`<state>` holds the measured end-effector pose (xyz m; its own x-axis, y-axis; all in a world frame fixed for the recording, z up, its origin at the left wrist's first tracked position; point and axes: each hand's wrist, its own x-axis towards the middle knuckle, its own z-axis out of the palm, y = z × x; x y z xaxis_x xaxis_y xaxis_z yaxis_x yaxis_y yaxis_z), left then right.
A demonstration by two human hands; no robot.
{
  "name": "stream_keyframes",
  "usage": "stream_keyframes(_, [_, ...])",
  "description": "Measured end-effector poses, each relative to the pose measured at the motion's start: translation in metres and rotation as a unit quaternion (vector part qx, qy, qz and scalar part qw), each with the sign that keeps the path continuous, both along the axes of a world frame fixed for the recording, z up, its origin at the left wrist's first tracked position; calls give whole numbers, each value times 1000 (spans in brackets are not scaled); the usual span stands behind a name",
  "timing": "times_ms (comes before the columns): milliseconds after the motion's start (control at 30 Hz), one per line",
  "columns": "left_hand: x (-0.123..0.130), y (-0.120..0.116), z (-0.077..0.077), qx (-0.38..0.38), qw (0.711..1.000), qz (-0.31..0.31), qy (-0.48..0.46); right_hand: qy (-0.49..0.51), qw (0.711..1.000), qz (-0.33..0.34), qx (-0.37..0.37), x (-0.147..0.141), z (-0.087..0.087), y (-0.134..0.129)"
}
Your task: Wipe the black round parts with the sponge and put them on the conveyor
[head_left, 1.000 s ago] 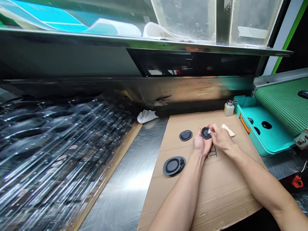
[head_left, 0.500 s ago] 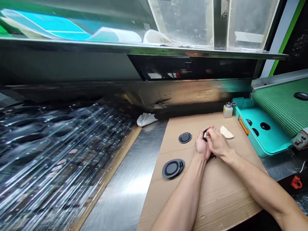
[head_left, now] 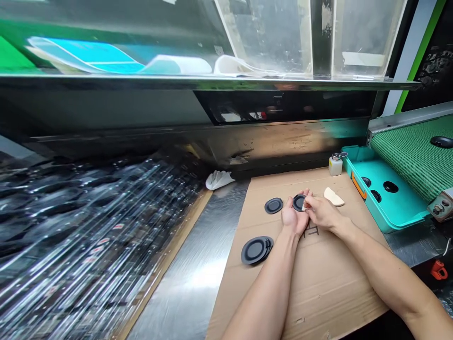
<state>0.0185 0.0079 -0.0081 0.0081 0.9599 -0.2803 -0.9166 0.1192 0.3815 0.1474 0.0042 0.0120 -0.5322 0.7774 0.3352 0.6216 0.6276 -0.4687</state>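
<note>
My left hand (head_left: 293,218) is palm up over the cardboard sheet (head_left: 329,278), its fingers round a black round disc (head_left: 298,202). At the disc's right edge, my right hand (head_left: 321,212) pinches a small white piece (head_left: 304,208) against it; what that piece is made of cannot be made out. Just left of my hands lies a single black disc (head_left: 273,206). Closer to me is a small stack of similar discs (head_left: 255,250). A cream-coloured, half-round pad (head_left: 333,197) rests beyond my right hand.
A small white bottle (head_left: 335,164) stands at the cardboard's far right corner. Beside it is a turquoise tray (head_left: 396,219) holding several black parts, next to a green conveyor belt (head_left: 414,141). Clear plastic trays (head_left: 116,245) are piled at left, near a crumpled white cloth (head_left: 219,179).
The disc in my left hand now shows its face more fully, and the left fingers have opened out flatter. My right hand has shifted slightly right and down to the disc's edge.
</note>
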Motion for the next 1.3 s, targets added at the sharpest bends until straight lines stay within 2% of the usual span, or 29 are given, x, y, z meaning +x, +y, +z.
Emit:
stream_keyframes(100, [-7, 2, 2, -7, 1000, 13, -22, 18, 999, -50, -10, 13, 6, 4])
stream_keyframes(233, [-12, 1, 9, -13, 998, 7, -65, 68, 992, -91, -61, 25, 25, 4])
stream_keyframes(300, [-12, 0, 13, -15, 996, 6, -89, 38, 989, -116, -79, 29, 31, 5])
stream_keyframes(367, [-12, 1, 16, -21, 994, 11, -110, -17, 982, -177, -62, 33, 32, 7])
stream_keyframes(467, [-14, 2, 18, -28, 990, 24, -138, -101, 955, -277, -21, 40, 24, 13])
stream_keyframes(533, [-16, 3, 18, -27, 988, 28, -152, -146, 942, -302, -26, 44, 18, 17])
stream_keyframes(633, [-17, 4, 17, -19, 988, 21, -153, -157, 948, -275, -33, 45, 16, 19])
stream_keyframes(700, [-15, 4, 15, -12, 991, 15, -131, -101, 964, -244, -8, 38, 17, 16])
stream_keyframes(800, [-6, 4, 14, -4, 997, 13, -80, 8, 983, -185, 13, 12, 17, 3])
stream_keyframes(900, [3, 1, 14, 19, 999, -6, -41, 22, 992, -120, 17, -16, 12, -10])
stream_keyframes(967, [8, -1, 14, 45, 998, -29, -24, 3, 991, -132, 34, -27, 9, -13])
stream_keyframes(1067, [12, -2, 15, 60, 997, -43, -11, -25, 979, -198, 34, -31, 5, -13])
stream_keyframes(1200, [12, -2, 14, 45, 998, -34, -7, -40, 978, -195, 59, -32, 4, -15])
stream_keyframes(1300, [11, -3, 14, 56, 998, -37, -13, -76, 968, -234, 48, -29, 6, -8])
